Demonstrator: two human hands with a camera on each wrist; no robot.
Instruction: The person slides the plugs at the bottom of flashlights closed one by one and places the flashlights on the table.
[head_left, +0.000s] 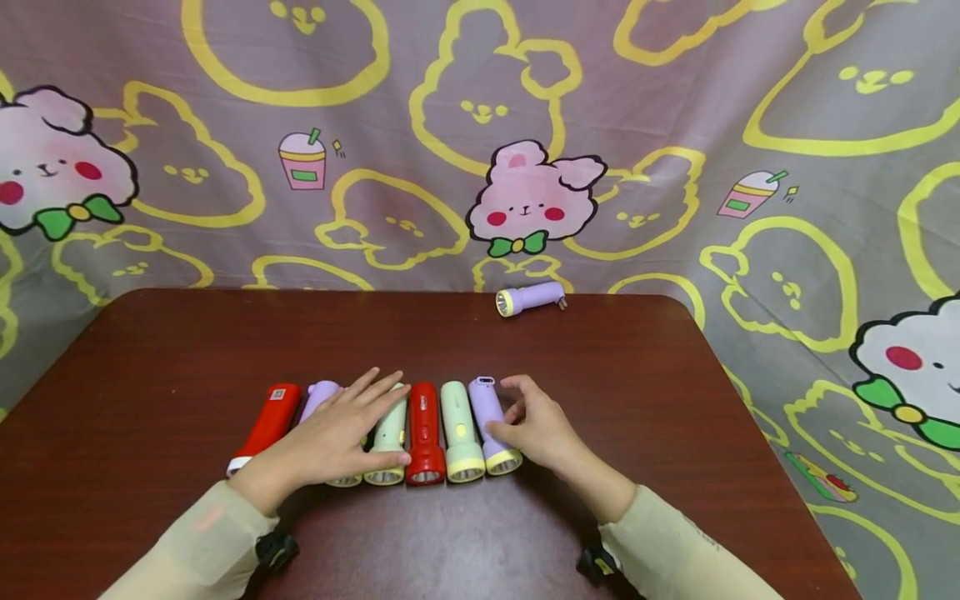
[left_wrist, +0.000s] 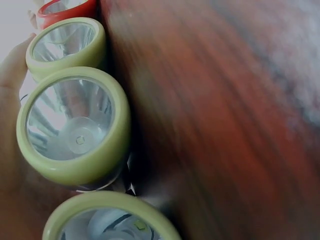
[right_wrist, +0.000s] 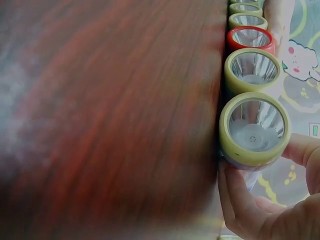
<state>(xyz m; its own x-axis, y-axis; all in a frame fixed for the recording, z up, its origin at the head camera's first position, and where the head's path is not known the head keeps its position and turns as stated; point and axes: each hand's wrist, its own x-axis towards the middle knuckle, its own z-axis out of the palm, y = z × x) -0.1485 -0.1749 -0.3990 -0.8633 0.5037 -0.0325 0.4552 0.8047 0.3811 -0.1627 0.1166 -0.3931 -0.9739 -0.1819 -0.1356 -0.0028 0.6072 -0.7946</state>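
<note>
Several flashlights lie side by side in a row on the table. My left hand [head_left: 337, 437] rests across the left part of the row with fingers spread, partly hiding a purple flashlight [head_left: 321, 390] and a pale green one [head_left: 386, 477]. At the row's left end is a red flashlight [head_left: 273, 417]. Another red flashlight [head_left: 425, 425] and a second pale green one [head_left: 456, 408] lie right of that hand. My right hand [head_left: 543, 429] holds the purple flashlight [head_left: 487, 408] at the right end, thumb on top and fingers along its side, near its yellow-rimmed head [right_wrist: 255, 132].
A further purple flashlight [head_left: 532, 297] lies apart near the back edge of the dark wood table [head_left: 637, 375], its plug prongs out to the right. A curtain with cartoon prints [head_left: 420, 208] hangs close behind the table.
</note>
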